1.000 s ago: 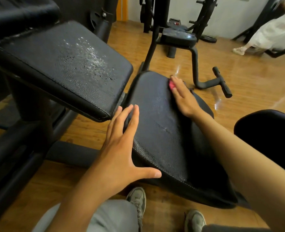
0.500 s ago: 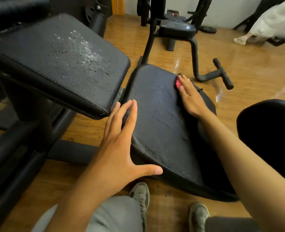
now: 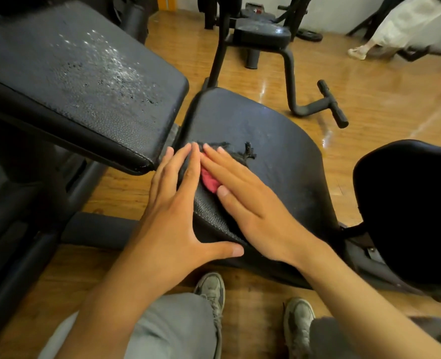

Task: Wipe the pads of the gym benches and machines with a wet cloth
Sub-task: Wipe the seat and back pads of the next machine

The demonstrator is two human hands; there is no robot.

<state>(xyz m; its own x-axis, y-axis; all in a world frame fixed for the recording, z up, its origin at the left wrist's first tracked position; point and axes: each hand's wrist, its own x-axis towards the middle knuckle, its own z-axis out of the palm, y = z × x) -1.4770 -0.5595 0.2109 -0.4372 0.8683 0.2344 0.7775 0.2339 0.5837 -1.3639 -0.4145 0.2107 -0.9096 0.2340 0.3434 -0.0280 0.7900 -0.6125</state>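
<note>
A black seat pad lies in the middle of the view, with a small tear near its centre. My right hand presses flat on the pad's left part, its fingers straight over a red cloth that shows beneath them. My left hand rests flat against the pad's left edge, fingers straight and thumb spread under the front rim. The fingertips of both hands nearly meet. A larger black pad with wet droplets slopes at the upper left.
Another black pad stands at the right. A black machine frame with a handle stands on the wooden floor behind. My two shoes are below the seat. A person in white is at the far right.
My right hand has swept the red cloth from the pad's far right edge across to its near left side, beside my left hand. The left hand has stayed on the pad's edge.
</note>
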